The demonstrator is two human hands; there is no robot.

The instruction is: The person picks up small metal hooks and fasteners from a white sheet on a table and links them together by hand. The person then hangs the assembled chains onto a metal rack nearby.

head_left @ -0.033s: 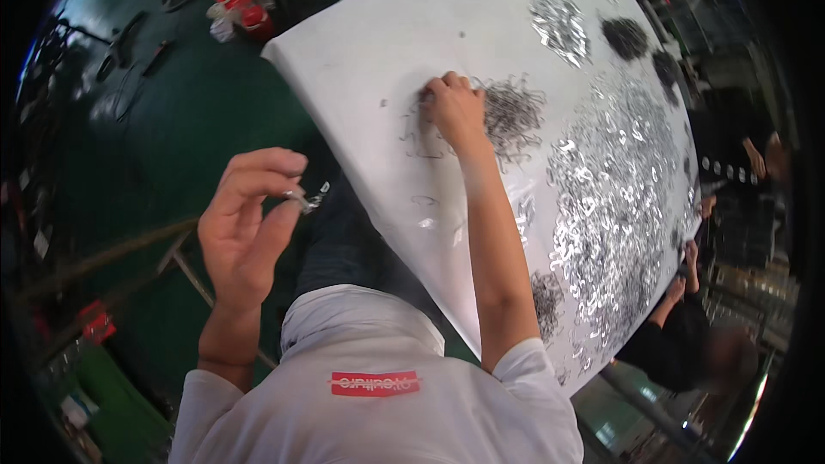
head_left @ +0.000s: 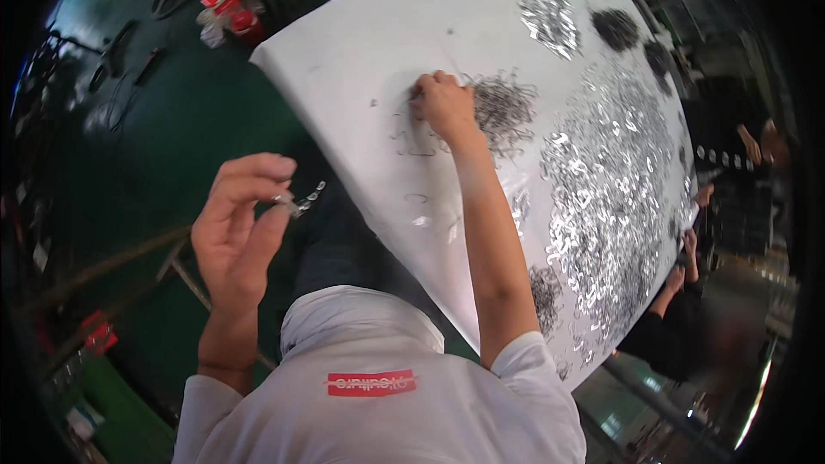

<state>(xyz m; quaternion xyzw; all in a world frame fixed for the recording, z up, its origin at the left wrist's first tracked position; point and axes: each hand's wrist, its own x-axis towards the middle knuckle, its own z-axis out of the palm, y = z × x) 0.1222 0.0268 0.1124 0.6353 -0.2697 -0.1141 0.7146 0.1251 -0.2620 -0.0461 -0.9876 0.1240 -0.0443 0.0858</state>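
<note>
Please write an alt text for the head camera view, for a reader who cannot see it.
A person's right hand is at a pile of dark curved metal pieces on a white table; the left hand, off the table, pinches a few shiny pieces. To the right lies a larger, shiny pile, with other people's hands at the table's edge.

The held pieces [head_left: 302,204] look like glossy metal, the shirt [head_left: 369,425] matt cloth.

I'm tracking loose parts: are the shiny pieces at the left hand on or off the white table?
Off: the left hand pinches the shiny pieces between thumb and fingers, out beyond the edge of the white table.
</note>
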